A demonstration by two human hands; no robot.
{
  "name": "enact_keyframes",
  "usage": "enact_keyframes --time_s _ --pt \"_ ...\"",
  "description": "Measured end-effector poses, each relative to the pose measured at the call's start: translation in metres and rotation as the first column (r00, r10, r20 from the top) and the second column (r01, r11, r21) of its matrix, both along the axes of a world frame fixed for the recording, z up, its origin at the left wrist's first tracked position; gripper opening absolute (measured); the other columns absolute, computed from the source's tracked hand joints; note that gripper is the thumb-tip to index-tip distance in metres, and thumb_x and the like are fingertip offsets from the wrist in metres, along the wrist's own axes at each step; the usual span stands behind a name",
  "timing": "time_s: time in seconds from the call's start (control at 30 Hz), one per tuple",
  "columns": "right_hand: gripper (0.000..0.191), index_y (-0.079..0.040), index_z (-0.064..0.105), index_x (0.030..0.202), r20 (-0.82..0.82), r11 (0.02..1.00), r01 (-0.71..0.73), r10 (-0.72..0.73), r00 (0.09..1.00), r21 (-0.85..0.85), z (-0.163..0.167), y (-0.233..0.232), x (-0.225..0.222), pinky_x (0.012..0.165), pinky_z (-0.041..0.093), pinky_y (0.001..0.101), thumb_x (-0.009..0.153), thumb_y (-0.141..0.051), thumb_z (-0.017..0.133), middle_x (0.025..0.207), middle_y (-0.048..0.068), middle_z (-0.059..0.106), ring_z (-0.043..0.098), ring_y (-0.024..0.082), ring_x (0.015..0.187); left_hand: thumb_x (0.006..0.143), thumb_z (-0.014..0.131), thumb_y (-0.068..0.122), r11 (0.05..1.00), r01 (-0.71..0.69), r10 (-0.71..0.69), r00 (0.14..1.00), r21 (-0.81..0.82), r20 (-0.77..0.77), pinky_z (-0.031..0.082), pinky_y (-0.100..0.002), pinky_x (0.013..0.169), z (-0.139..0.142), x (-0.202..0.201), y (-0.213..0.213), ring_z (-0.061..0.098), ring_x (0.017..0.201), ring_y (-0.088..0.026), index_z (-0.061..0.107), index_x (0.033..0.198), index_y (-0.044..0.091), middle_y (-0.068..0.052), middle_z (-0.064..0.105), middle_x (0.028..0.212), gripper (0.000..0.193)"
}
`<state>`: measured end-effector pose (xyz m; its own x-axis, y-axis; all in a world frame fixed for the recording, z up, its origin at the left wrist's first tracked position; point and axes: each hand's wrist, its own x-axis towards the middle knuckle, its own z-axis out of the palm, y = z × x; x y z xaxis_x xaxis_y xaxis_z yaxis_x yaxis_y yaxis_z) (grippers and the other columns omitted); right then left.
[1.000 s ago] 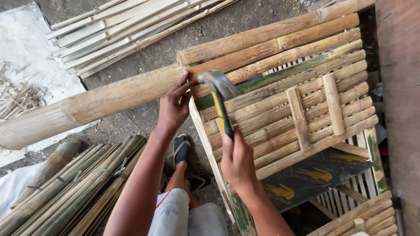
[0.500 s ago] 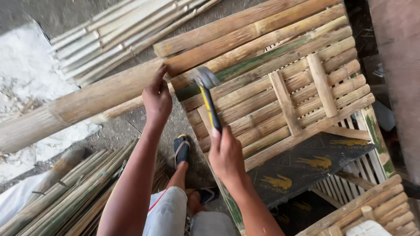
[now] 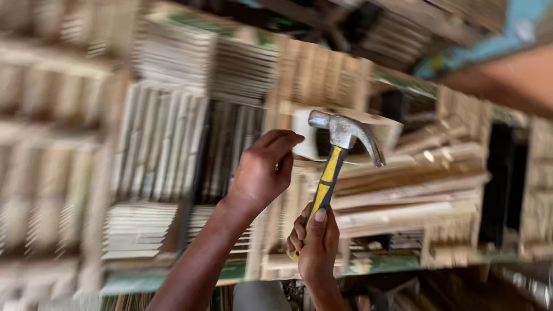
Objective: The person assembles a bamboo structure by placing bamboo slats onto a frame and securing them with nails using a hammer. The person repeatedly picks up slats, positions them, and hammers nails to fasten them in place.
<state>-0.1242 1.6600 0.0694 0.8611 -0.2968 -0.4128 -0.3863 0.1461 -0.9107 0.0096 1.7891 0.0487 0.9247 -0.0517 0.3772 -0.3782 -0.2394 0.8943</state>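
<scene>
Two hands up close: right hand (image 3: 315,245) clamped on a yellow-handled hammer (image 3: 337,152), steel head raised. Left hand (image 3: 264,170) just beside it, fingers curled together, contents unclear. Beyond, blurred bamboo frames (image 3: 155,150). Risk: head strikes left fingers, they sit so near.

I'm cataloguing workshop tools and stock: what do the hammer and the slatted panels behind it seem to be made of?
Hammer: grey, dull-shining claw head, likely steel; yellow-and-black handle, probably rubber or plastic-coated, gripped by the right hand. Slatted panels: pale tan strips, probably split bamboo, unpainted, though motion blur hides the grain.
</scene>
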Motion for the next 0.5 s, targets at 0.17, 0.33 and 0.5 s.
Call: enact_keyframes --time_s 0.17,0.33,0.5 --pt "0.041 -0.005 0.049 0.102 0.052 0.968 0.253 -0.252 0.966 -0.009 -0.010 -0.109 -0.008 0.046 0.039 0.0298 0.107 -0.045 0.040 0.066 0.001 0.043 0.039 0.011 0.050 0.086 0.066 0.008 0.555 0.328 -0.424 0.902 0.764 -0.079 0.060 -0.041 0.074 -0.037 0.053 -0.152 0.074 0.090 -0.030 0.074 0.097 0.008 -0.014 0.074 0.099 0.013" --pt "0.041 -0.006 0.050 0.100 0.078 0.980 0.197 -0.194 0.978 -0.026 -0.024 -0.139 -0.028 0.039 0.039 0.0287 0.106 -0.045 0.039 0.063 0.000 0.042 0.039 0.009 0.047 0.087 0.067 0.011 0.271 0.239 -0.361 0.923 0.933 -0.131 0.060 -0.040 0.065 -0.071 0.090 -0.182 0.075 0.086 -0.024 0.074 0.089 0.014 -0.008 0.075 0.092 0.008" --pt "0.043 -0.006 0.051 0.098 -0.002 0.992 0.119 -0.120 0.993 -0.035 -0.033 -0.143 -0.045 0.037 0.040 0.0274 0.108 -0.045 0.037 0.063 -0.002 0.044 0.039 0.008 0.045 0.096 0.063 0.012 0.145 0.485 -0.188 0.869 0.862 -0.457 0.060 -0.040 0.066 -0.078 0.089 -0.166 0.076 0.082 -0.024 0.074 0.096 0.010 -0.013 0.076 0.093 0.011"
